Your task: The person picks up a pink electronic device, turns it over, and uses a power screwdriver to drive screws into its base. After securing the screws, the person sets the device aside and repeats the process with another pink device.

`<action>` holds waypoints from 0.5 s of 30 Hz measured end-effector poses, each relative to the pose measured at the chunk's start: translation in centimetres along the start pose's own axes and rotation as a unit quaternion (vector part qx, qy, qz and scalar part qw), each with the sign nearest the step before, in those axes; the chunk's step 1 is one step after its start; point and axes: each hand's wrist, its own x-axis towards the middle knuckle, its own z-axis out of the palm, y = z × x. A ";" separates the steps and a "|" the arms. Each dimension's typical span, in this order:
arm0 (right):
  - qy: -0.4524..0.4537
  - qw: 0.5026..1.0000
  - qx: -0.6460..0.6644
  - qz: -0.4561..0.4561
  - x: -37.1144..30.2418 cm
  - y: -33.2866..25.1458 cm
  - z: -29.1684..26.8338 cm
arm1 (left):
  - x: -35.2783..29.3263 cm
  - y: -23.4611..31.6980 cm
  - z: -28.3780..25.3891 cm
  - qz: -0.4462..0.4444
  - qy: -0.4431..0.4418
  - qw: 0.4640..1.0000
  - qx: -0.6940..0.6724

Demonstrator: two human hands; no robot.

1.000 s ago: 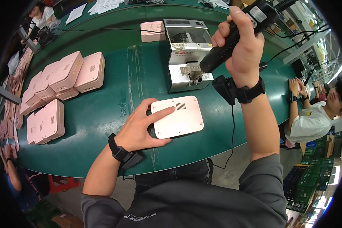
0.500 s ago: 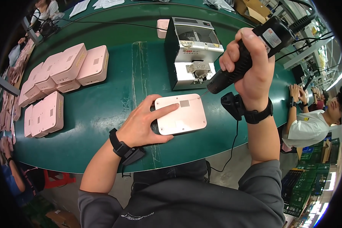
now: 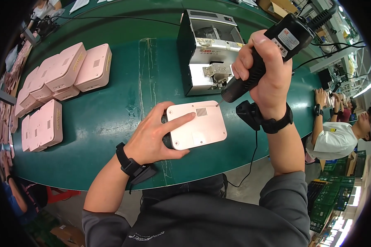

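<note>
A pale pink plastic case (image 3: pixel 198 127) with a slotted vent and corner screw holes lies on the green bench in front of me. My left hand (image 3: pixel 156 133) grips its left side, index finger stretched across the top face toward the vent and thumb along the near edge. Wrapped around a black electric screwdriver (image 3: pixel 251 78), my right hand (image 3: pixel 272 70) holds the tool tilted above the case. The bit's tip is at the hole in the far right corner of the case. Black straps with small black devices circle both my wrists.
Behind the case stands a silver and black screw feeder (image 3: pixel 212 53). Stacked pink cases (image 3: pixel 66 68) sit at the left, with more cases (image 3: pixel 45 125) nearer me. A cable (image 3: pixel 256 158) hangs from the right wrist device over the bench edge. Another person (image 3: pixel 338 138) works at the right.
The screwdriver has come down and slightly left, its bit now reaching the corner hole. The view has shifted a little; my left hand keeps its hold on the case.
</note>
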 end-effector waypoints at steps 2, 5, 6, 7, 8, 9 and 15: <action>-0.006 1.000 0.001 -0.003 0.0 0.1 0.0 | 0.1 0.0 0.1 0.003 0.003 1.000 -0.001; -0.010 1.000 -0.002 -0.003 0.0 0.0 0.1 | 0.2 0.1 -0.1 0.019 0.004 1.000 0.006; -0.012 1.000 -0.005 -0.001 0.0 0.0 0.2 | 0.2 0.1 -0.2 0.021 0.005 1.000 0.008; -0.013 1.000 -0.008 0.001 0.0 -0.1 0.3 | 0.1 0.0 -0.1 0.016 0.002 1.000 0.006; -0.013 1.000 -0.008 -0.002 0.1 -0.3 0.5 | 0.0 -0.1 0.0 0.012 0.000 1.000 0.005; 0.000 1.000 -0.005 -0.005 0.1 -0.5 0.6 | -0.1 -0.1 0.0 0.008 -0.001 1.000 0.003; 0.047 0.993 0.001 -0.109 1.5 -2.9 -0.4 | -0.5 -0.1 0.3 0.025 -0.014 0.999 0.029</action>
